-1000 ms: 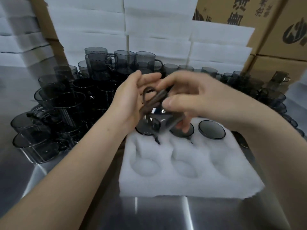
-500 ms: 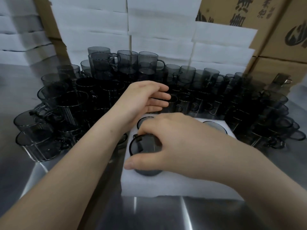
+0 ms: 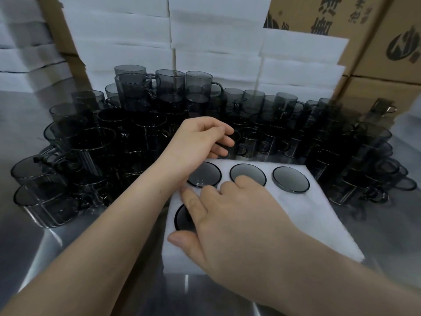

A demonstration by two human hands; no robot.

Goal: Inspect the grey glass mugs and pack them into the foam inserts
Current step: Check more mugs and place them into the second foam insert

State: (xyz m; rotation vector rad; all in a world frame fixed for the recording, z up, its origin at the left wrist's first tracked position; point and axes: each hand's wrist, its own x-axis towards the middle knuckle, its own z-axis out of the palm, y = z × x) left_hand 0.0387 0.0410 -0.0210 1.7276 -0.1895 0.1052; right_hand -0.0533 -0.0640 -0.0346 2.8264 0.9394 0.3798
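A white foam insert (image 3: 319,215) lies on the steel table in front of me. Three grey glass mugs sit in its back row, at the left (image 3: 205,176), the middle (image 3: 248,172) and the right (image 3: 291,179). A fourth mug (image 3: 182,218) sits in the front-left pocket. My right hand (image 3: 232,220) rests on this fourth mug with its fingers spread and covers most of it. My left hand (image 3: 200,142) reaches past the insert's back edge, fingers curled over the rim of a loose mug (image 3: 230,142).
Several loose grey mugs (image 3: 136,137) crowd the table behind and on both sides of the insert, some stacked. Stacks of white foam sheets (image 3: 216,42) and cardboard boxes (image 3: 387,42) stand at the back. Bare steel table (image 3: 45,247) shows at front left.
The mug both hands held has gone down into the front-left pocket under my right hand. My left hand let go and moved back onto a loose mug.
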